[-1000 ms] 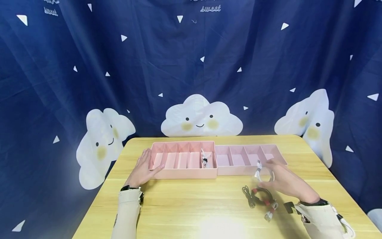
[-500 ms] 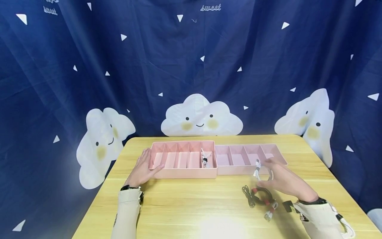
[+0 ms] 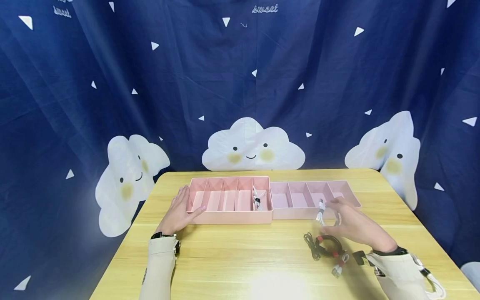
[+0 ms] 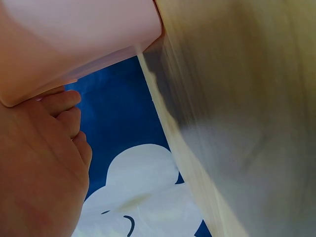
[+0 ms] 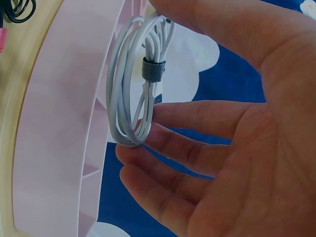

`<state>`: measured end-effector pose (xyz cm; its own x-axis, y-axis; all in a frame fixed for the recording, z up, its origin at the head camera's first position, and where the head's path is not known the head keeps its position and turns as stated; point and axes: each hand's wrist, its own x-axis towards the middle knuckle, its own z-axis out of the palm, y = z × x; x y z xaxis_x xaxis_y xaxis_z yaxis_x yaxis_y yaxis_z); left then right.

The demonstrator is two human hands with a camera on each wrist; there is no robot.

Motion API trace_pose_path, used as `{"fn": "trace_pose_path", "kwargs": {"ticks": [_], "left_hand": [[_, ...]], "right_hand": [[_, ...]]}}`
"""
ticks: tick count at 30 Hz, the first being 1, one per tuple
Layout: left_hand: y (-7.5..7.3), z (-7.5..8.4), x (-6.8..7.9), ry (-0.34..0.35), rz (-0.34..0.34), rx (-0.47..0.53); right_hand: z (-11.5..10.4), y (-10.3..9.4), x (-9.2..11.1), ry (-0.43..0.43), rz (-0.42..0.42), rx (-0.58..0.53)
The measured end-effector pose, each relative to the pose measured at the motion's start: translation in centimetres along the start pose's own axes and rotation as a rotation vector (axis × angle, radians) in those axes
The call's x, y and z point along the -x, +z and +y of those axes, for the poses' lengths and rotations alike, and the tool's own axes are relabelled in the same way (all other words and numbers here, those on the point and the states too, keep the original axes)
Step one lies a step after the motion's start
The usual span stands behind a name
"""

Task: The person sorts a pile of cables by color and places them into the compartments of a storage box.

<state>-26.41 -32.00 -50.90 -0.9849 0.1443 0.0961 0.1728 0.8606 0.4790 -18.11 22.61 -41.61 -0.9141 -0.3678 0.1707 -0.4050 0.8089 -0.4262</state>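
My left hand (image 3: pixel 178 212) rests against the left end of the pink divided box (image 3: pixel 232 217). Its fingers lie along the end wall, and the thumb reaches over the front rim. In the left wrist view the fingers (image 4: pixel 69 116) partly disappear behind the box (image 4: pixel 79 39). My right hand (image 3: pixel 350 223) holds a coiled white cable (image 3: pixel 320 216) in front of the lilac divided box (image 3: pixel 292 213). The right wrist view shows the coil (image 5: pixel 118 94) between thumb and fingers, with a dark grey tie (image 5: pixel 153 70) round it.
Below my right hand on the wooden table (image 3: pixel 232 258) lie a thin black cable (image 3: pixel 312 246), a thicker black coil (image 3: pixel 331 239) with red ties, and a small white cable (image 3: pixel 340 266). A bundled white cable (image 3: pixel 257 201) sits in the pink box's rightmost compartment.
My right hand has drifted slightly left with the coiled white cable in it. The left hand stays at the end of the pink box.
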Motion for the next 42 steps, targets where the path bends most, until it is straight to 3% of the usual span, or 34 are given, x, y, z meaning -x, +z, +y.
{"fn": "trace_pose_path", "kwargs": {"ticks": [10, 24, 42], "left_hand": [[0.0, 0.2, 0.1, 0.005, 0.006, 0.002], [0.1, 0.0, -0.1, 0.012, 0.009, -0.012], [0.1, -0.1, -0.2, 0.020, 0.010, -0.017]], "right_hand": [[-0.2, -0.1, -0.2, -0.012, 0.002, 0.028], [-0.5, -0.2, -0.6, 0.025, -0.033, -0.021], [-1.0, 0.0, -1.8, -0.050, 0.003, -0.025]]}}
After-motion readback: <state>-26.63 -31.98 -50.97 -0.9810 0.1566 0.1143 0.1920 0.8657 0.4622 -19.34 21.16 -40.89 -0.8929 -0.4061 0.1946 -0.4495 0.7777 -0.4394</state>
